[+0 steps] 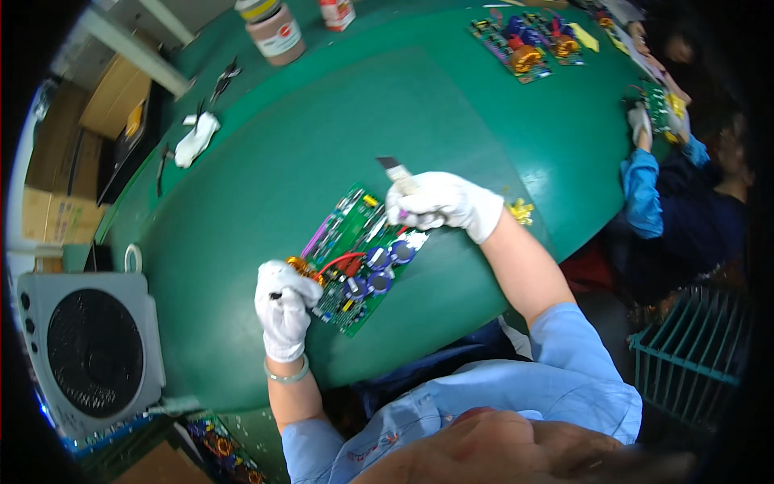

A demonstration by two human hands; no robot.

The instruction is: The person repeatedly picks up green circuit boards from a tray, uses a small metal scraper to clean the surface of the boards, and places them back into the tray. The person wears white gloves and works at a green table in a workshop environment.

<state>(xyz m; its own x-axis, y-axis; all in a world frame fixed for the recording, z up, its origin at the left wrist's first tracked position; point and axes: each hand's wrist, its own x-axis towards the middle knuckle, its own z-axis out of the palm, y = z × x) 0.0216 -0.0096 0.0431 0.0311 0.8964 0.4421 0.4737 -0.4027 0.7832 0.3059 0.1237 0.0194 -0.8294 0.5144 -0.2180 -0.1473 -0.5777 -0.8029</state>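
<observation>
The circuit board (pixel 355 258) lies tilted on the green desk (pixel 266 161), near the desk's front edge, directly before the person. It is green and carries blue capacitors, a red wire and a copper coil at its left end.

The left hand (pixel 284 306), in a white glove, is closed on the board's left end, next to the coil. A pale bangle (pixel 287 376) sits on that wrist.

The right hand (pixel 443 202), also in a white glove, is closed around a small brush (pixel 397 174). The brush handle points away from the person; the hand rests at the board's upper right end. Whether the bristles touch the board cannot be determined.

A spare white glove (pixel 196 139) lies near the desk's left edge, with pliers (pixel 226 79) beyond it. A taped jar (pixel 274 31) stands at the far edge. More boards (pixel 528 40) lie at the far right corner. A second person's gloved hand (pixel 641 121) holds a board at the right edge. A grey fan unit (pixel 89 347) stands off the desk's left edge.
</observation>
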